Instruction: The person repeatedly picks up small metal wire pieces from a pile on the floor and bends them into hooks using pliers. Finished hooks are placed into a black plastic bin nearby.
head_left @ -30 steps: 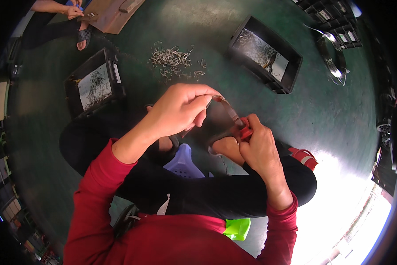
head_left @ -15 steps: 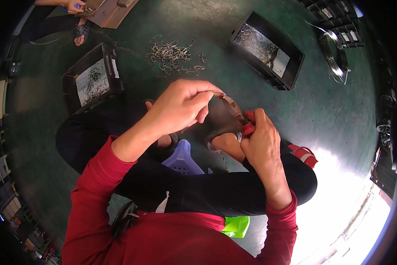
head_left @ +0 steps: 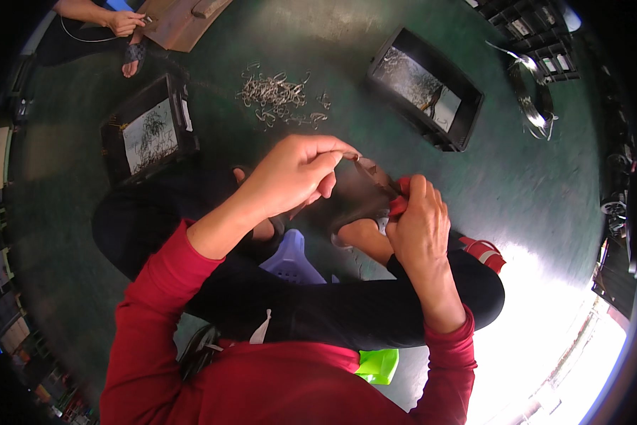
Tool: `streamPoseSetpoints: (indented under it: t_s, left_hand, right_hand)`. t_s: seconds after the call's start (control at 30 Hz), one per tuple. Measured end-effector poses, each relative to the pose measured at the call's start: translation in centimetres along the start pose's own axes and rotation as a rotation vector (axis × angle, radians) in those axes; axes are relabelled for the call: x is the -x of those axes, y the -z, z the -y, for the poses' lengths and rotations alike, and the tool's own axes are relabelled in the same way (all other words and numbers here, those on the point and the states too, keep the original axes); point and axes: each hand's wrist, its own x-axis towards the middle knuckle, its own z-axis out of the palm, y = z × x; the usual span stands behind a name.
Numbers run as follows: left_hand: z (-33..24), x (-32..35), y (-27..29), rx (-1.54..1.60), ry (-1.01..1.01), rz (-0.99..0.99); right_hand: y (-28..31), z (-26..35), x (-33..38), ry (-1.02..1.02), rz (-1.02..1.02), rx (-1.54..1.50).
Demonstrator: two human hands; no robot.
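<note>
My right hand [head_left: 419, 223] is wrapped round the red handles of a pair of pliers [head_left: 398, 201], whose dark metal end points up and left toward my other hand. Thumb and forefinger of my left hand [head_left: 299, 172] are pinched on a small, thin metal piece [head_left: 352, 156] by the tool's far end; its full shape is blurred and partly covered. Beyond both hands, a loose pile of bent wire hooks [head_left: 274, 91] lies on the green floor.
Black crates with thin pieces inside stand at left [head_left: 184, 142] and right [head_left: 467, 127]. A wire coil [head_left: 534, 106] lies far right, and a red roll-like object [head_left: 485, 253] sits by my right knee. A blue-purple plastic stool [head_left: 292, 258] is between my legs. A co-worker's hand [head_left: 125, 23] is at upper left.
My hands keep the same grips and have barely moved. The whole view has shifted slightly. At upper left, the co-worker's hand and the wire near it have changed position.
</note>
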Motion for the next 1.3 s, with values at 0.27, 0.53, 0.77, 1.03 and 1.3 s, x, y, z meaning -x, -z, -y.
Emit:
streamPoseSetpoints:
  t_s: [0.27, 0.53, 0.77, 1.03, 1.3]
  left_hand:
    - [-0.1, -0.4, 0.3, -0.497, -0.426, -0.104]
    - [-0.9, 0.1, 0.9, 0.036, -0.051, 0.08]
    - [-1.2, 0.2, 0.6, 0.037, -0.048, 0.091]
    - [-1.0, 0.2, 0.6, 0.066, -0.029, 0.106]
    - [-0.9, 0.3, 0.1, 0.018, -0.06, 0.097]
  right_hand:
    - [3.9, 0.2, -0.9, -0.135, 0.399, -0.173]
    - [4.1, -0.3, -1.7, -0.232, 0.732, -0.663]
    - [3.5, -0.6, -1.6, -0.225, 0.772, -0.668]
    - [4.1, -0.2, -1.9, -0.237, 0.775, -0.622]
    - [3.2, -0.1, -1.5, -0.207, 0.647, -0.625]
